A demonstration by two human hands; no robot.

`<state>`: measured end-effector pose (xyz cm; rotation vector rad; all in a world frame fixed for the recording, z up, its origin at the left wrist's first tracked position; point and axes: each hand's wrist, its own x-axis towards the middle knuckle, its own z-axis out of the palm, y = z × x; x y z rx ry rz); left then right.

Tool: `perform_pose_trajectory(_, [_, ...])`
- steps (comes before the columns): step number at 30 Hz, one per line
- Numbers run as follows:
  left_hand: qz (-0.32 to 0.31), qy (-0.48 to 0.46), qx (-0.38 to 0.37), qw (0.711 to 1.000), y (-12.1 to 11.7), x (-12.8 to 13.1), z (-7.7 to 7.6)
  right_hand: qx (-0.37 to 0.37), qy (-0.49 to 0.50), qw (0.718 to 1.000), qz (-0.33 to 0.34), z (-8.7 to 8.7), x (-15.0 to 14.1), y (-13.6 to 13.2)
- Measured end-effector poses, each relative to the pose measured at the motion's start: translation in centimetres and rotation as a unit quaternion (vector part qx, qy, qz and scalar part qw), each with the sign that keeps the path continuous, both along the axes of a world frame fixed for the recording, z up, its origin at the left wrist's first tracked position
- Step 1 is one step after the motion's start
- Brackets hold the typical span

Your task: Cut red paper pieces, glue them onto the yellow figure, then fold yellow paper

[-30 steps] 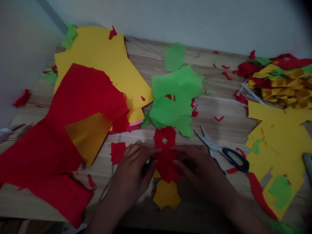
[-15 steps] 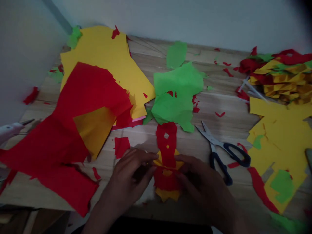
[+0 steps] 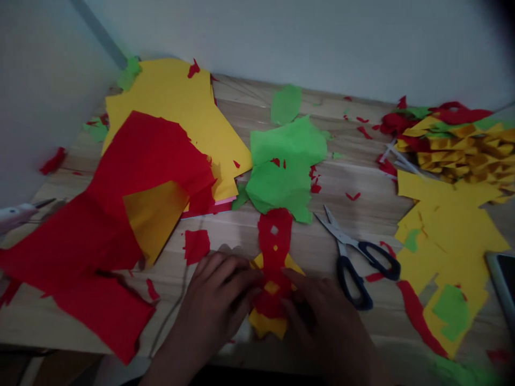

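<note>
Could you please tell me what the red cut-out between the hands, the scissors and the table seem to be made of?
Red cut-out: probably matte paper, thin-looking, with cut holes. Scissors: grey, metal-looking blades with slight sheen; smooth dark handles, probably plastic. Table: streaked grain, so wood or wood-look laminate.

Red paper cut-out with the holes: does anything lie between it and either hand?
Nothing visible does. The fingers of the left hand and the right hand are at opposite sides of the red paper cut-out; yellow paper shows beneath it, and the scissors lie beyond the right hand, out of the way.
</note>
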<state>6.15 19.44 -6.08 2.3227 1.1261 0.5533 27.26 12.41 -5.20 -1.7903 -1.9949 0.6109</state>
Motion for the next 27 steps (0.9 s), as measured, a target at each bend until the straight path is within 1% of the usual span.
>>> perform_pose_trajectory(5, [-0.015, -0.009, -0.002, 1.000, -0.1, -0.2, 0.0, 0.012, -0.001, 1.000, 0.014, 0.1, 0.0, -0.2])
perform_pose_trajectory(8, [-0.021, 0.011, -0.005, 1.000, -0.2, -0.2, 0.1, 0.040, -0.016, 0.999, 0.012, 0.2, 0.0, 0.0])
perform_pose_trajectory(11, [-0.028, 0.042, -0.007, 0.999, -0.1, 0.0, 0.2, 0.059, -0.036, 0.998, 0.006, -0.1, 0.1, 0.1])
perform_pose_trajectory(17, [-0.058, 0.066, -0.012, 0.996, 0.4, 0.4, 0.6, 0.066, -0.029, 0.997, 0.013, -0.9, 0.8, -0.1])
perform_pose_trajectory(20, [-0.071, 0.083, -0.017, 0.994, 0.6, 0.5, 0.7, 0.061, -0.037, 0.997, 0.024, -0.9, 1.0, 0.0])
perform_pose_trajectory(27, [-0.077, 0.107, 0.003, 0.991, 0.7, 0.6, 0.6, 0.055, -0.051, 0.997, 0.007, -0.9, 0.9, -0.1])
